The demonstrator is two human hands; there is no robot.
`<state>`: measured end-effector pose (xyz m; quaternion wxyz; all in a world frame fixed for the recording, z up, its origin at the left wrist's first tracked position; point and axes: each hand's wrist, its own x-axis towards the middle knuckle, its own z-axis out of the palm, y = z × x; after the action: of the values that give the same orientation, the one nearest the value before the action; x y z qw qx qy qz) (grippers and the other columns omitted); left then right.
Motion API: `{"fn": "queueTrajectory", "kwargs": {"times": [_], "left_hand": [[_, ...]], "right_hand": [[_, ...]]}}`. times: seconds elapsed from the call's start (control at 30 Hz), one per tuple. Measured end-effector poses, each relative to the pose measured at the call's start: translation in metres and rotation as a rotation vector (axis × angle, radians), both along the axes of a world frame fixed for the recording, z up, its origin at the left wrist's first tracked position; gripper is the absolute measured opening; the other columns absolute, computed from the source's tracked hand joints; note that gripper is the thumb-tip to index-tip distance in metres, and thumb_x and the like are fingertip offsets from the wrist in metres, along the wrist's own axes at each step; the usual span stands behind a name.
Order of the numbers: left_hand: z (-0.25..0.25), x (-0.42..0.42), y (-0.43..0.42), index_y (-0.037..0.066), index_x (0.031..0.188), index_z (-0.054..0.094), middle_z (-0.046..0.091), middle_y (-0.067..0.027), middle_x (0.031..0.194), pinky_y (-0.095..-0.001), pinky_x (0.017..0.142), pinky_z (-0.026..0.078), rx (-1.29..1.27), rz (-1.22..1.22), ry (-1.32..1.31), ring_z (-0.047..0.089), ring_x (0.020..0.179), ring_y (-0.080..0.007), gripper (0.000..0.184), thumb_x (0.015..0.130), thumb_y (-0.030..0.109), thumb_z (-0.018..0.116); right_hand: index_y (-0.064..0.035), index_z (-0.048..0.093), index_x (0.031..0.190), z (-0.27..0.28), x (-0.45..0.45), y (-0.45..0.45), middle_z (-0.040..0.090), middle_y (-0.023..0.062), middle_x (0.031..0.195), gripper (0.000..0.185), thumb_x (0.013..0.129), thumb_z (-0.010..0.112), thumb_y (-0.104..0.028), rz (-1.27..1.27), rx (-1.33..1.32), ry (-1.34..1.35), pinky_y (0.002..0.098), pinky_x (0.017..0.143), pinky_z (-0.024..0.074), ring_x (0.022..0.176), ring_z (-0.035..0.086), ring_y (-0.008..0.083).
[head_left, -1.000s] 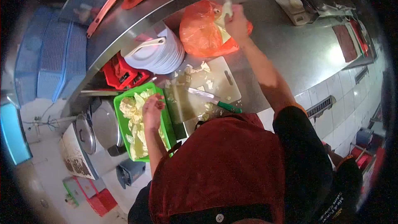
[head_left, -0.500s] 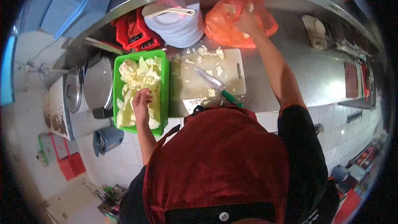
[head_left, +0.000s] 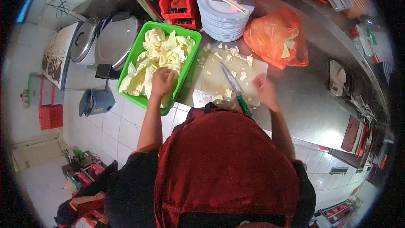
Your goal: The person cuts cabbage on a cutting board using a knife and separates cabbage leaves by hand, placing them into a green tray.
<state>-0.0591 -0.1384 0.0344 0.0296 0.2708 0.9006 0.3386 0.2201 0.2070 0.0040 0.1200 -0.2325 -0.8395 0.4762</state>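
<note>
Pale cabbage leaves (head_left: 154, 38) fill a green plastic basket (head_left: 192, 59) on the left of the counter. Over its near end, my left hand (head_left: 163, 82) has its fingers curled closed against the leaves. My right hand (head_left: 265, 90) is smeared by motion at the right edge of the white cutting board (head_left: 206, 76); its grip does not show. A knife with a green handle (head_left: 244, 104) lies slantwise on the board among several cabbage scraps (head_left: 233, 51). Behind the board sits an orange plastic bag (head_left: 270, 33) with pale scraps at its opening.
A stack of white plates (head_left: 223, 21) with a pale long-handled utensil (head_left: 228, 1) on top stands behind the board. Red bins (head_left: 177, 6) adjoin it. Large lidded pots (head_left: 116, 42) stand at left. A kitchen scale (head_left: 337, 78) is far right. Another person's arm (head_left: 88, 199) shows lower left.
My right hand has left the orange bag and come back toward the cutting board. My left hand stays at the basket, its fingers now lower among the leaves. The camera view has shifted.
</note>
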Motion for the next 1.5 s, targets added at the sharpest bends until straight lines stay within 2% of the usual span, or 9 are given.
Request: {"fn": "queueTrajectory", "kwargs": {"times": [0.17,0.43,0.57,0.63,0.83,0.93,1.23,1.3,1.5], "left_hand": [[0.016,-0.007,-0.007,0.001,0.087,0.069,0.066,-0.0158,0.090,-0.0355,0.080,0.049,0.084,0.069,-0.077,0.063,0.087,-0.0281,0.026,0.083,0.027,0.072],[0.074,-0.053,0.001,0.001,0.092,0.068,0.066,-0.0088,0.081,-0.0328,0.078,0.049,0.450,0.344,-0.079,0.064,0.082,-0.0235,0.025,0.084,0.024,0.072],[0.033,-0.077,-0.012,0.007,0.099,0.069,0.066,-0.0113,0.089,-0.0390,0.085,0.049,0.297,-0.025,0.362,0.063,0.087,-0.0295,0.018,0.084,0.017,0.066],[0.024,-0.090,-0.027,0.008,0.106,0.066,0.064,-0.0139,0.099,-0.0400,0.086,0.049,-0.533,-0.427,0.102,0.061,0.094,-0.0319,0.025,0.081,0.015,0.067],[0.008,-0.086,-0.020,0.000,0.118,0.057,0.060,-0.0238,0.118,-0.0412,0.086,0.048,-0.056,0.169,0.328,0.060,0.103,-0.0377,0.059,0.071,0.027,0.080],[-0.093,-0.137,-0.045,0.002,0.120,0.056,0.061,-0.0240,0.114,-0.0408,0.086,0.049,0.079,0.119,-0.142,0.061,0.101,-0.0358,0.067,0.065,0.031,0.082],[0.052,-0.095,0.008,0.002,0.095,0.069,0.068,-0.0158,0.089,-0.0359,0.072,0.050,-0.185,0.079,0.418,0.065,0.079,-0.0277,0.034,0.073,0.026,0.078],[0.025,-0.129,-0.002,-0.001,0.094,0.068,0.067,-0.0064,0.084,-0.0286,0.067,0.046,0.399,0.211,-0.047,0.059,0.071,-0.0171,0.029,0.078,0.022,0.076],[0.066,-0.102,0.007,0.009,0.091,0.059,0.060,0.0011,0.081,-0.0258,0.060,0.042,0.513,0.177,-0.296,0.051,0.067,-0.0089,0.013,0.086,0.016,0.068]], "right_hand": [[-0.0073,0.057,0.099,-0.020,0.027,-0.062,0.062,0.0144,0.100,0.055,0.072,0.076,-0.051,0.176,0.258,-0.300,0.0451,0.083,0.0477,0.094,0.060,0.0331],[-0.0070,0.056,0.099,-0.038,0.028,-0.055,0.061,0.0151,0.096,0.040,0.072,0.073,-0.031,0.096,0.322,-0.229,0.0455,0.080,0.0493,0.092,0.060,0.0359],[-0.0052,0.056,0.093,-0.027,0.031,-0.038,0.060,0.0117,0.085,0.026,0.074,0.069,-0.016,0.108,0.218,-0.139,0.0397,0.070,0.0485,0.078,0.060,0.0270],[-0.0040,0.056,0.093,-0.020,0.033,-0.032,0.060,0.0103,0.081,0.024,0.074,0.068,-0.014,0.115,0.097,-0.206,0.0369,0.068,0.0480,0.073,0.059,0.0228],[-0.0027,0.056,0.092,-0.012,0.064,-0.034,0.059,0.0094,0.077,0.016,0.081,0.063,-0.010,0.019,-0.079,-0.106,0.0327,0.064,0.0478,0.068,0.057,0.0165],[-0.0028,0.054,0.091,-0.050,0.078,-0.026,0.055,0.0039,0.074,0.012,0.085,0.061,-0.011,0.029,-0.193,0.019,0.0292,0.061,0.0458,0.066,0.052,0.0105],[-0.0022,0.055,0.095,-0.004,0.082,-0.030,0.051,0.0005,0.072,0.020,0.086,0.059,-0.019,-0.023,-0.323,0.017,0.0272,0.060,0.0438,0.067,0.049,0.0080],[-0.0021,0.055,0.096,0.014,0.081,-0.032,0.051,0.0006,0.072,0.021,0.086,0.059,-0.020,-0.027,-0.381,-0.021,0.0271,0.060,0.0438,0.068,0.049,0.0078],[-0.0019,0.054,0.096,0.027,0.081,-0.046,0.051,0.0000,0.073,0.015,0.084,0.054,-0.011,-0.032,-0.425,0.006,0.0252,0.058,0.0430,0.065,0.049,0.0077]]}}
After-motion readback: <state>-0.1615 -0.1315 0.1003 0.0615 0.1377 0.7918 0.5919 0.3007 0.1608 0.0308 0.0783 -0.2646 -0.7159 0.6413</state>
